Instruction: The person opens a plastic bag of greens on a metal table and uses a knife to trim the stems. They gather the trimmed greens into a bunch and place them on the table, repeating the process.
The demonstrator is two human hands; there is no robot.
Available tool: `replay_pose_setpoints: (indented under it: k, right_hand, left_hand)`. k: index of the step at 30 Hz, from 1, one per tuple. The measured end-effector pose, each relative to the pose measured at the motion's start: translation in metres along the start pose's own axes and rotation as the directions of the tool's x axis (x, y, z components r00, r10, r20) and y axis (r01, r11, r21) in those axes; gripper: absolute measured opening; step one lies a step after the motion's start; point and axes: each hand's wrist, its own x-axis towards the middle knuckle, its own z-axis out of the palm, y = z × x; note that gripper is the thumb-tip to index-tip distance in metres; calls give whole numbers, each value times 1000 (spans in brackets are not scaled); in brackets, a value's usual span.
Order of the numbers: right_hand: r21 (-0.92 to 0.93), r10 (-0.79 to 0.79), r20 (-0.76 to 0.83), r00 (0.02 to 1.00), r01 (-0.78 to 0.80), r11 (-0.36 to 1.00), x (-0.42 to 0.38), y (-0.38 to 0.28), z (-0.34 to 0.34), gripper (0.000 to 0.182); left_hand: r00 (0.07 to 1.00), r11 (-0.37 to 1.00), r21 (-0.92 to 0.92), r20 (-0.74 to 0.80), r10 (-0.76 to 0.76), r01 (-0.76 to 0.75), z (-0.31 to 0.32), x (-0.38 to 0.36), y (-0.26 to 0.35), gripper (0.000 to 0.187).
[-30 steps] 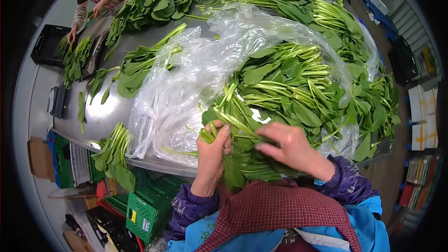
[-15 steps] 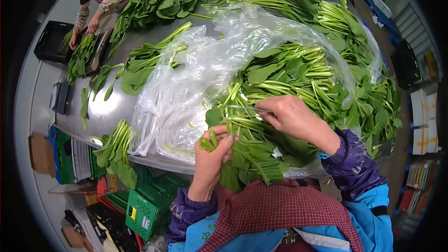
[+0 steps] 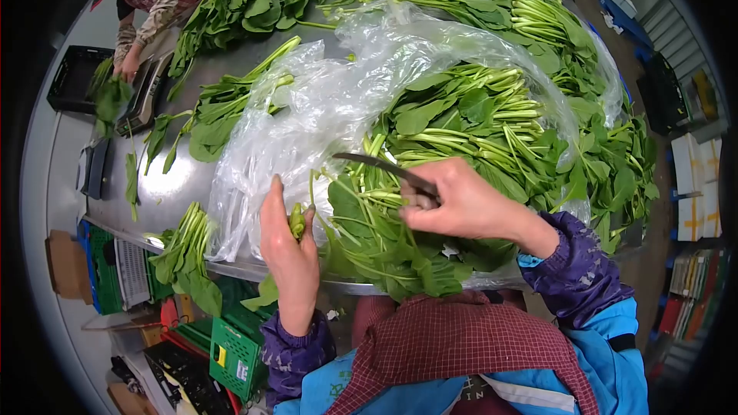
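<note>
My right hand (image 3: 461,204) is wrapped round the handle of a knife (image 3: 377,161), whose dark curved blade points left above the greens. My left hand (image 3: 288,250) holds a small bunch of green stalks (image 3: 297,220) between thumb and palm, its fingers pointing up, over the edge of the clear plastic sheet (image 3: 254,184). Leaves of that bunch show below the hand at the table edge. Loose leafy greens (image 3: 392,250) lie between my two hands. A large pile of leafy greens (image 3: 492,119) rests on the plastic beyond the knife.
A co-worker (image 3: 165,0) handles greens beside a black crate (image 3: 73,81) and a scale at the far left. More greens (image 3: 261,0) line the far side of the metal table (image 3: 173,184). A small bunch (image 3: 184,253) hangs over the near edge, above a green crate (image 3: 234,357).
My left hand has moved left with stalks and opened out somewhat. The knife has risen and turned, its blade now more visible. The co-worker's hands have come together over their greens.
</note>
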Motion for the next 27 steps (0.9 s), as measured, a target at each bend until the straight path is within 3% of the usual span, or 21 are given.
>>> replay_pose_setpoints:
  k: [1, 3, 4, 5, 6, 7, 8, 9, 11, 12, 14, 15, 18, 21, 23, 24, 27]
  right_hand:
    - [0, 0, -1, 1000, 0, 1000, 1, 2, 6, 17]
    - [27, -161, -36, 986, 162, 986, 5, 2, 18, 18]
    - [-17, -213, -56, 975, 213, 977, 6, 3, 23, 16]
    - [-16, -214, -51, 975, 214, 977, 7, 5, 25, 16]
    - [61, -163, -87, 983, 168, 984, 7, 7, 27, 18]
    - [138, -107, -119, 987, 123, 983, 8, 11, 28, 20]
    - [76, -81, -179, 980, 96, 992, 9, 27, 29, 21]
    - [-148, -77, -202, 976, 47, 988, 8, 37, 26, 23]
    - [-484, -137, -190, 972, 29, 874, 0, 75, 32, 26]
    - [-486, -137, -191, 972, 28, 874, -6, 90, 37, 26]
    - [-596, 17, -82, 996, -62, 801, -13, 105, 45, 26]
    - [-595, 15, -82, 997, -61, 801, -13, 104, 43, 26]
    - [-352, -40, -262, 964, -57, 934, -22, 83, 34, 27]
    - [-230, -2, -228, 974, -52, 972, -27, 52, 32, 28]
    - [-258, -135, -232, 963, 73, 963, -29, 49, 42, 29]
    - [-267, -168, -205, 964, 110, 957, -30, 46, 46, 28]
    - [-275, -243, -162, 956, 193, 942, -34, 40, 46, 23]
  left_hand:
    - [1000, 1000, 0, 0, 1, -1, -1, -1, 4, 37]
    - [970, 972, -228, 244, -2, 59, 0, -10, 13, 46]
    - [925, 935, -352, 366, 101, 37, 3, -15, 12, 40]
    - [926, 936, -350, 365, 97, 40, 3, -18, 14, 40]
    - [818, 759, -512, 573, -48, 403, 4, -20, 16, 35]
    - [631, 456, -530, 770, -94, 715, 6, -22, 19, 31]
    - [652, 284, -599, 744, -148, 748, 6, -21, 24, 21]
    - [656, 194, -626, 719, -230, 755, 2, -18, 23, 22]
    - [686, 102, -693, 663, -301, 714, -6, -16, 12, 20]
    - [686, 101, -693, 663, -300, 714, -9, -16, 7, 20]
    - [722, 160, -719, 607, -332, 677, -13, -16, -3, 21]
    - [723, 161, -719, 606, -333, 676, -12, -17, -5, 21]
    - [700, 182, -695, 599, -389, 696, -5, -25, -12, 21]
    - [652, 188, -640, 640, -407, 745, 14, -24, 2, 19]
    - [646, 142, -667, 610, -459, 731, 25, -22, 22, 19]
    - [666, 69, -703, 632, -396, 708, 29, -24, 21, 18]
    - [660, 19, -702, 659, -361, 712, 32, -22, 22, 17]
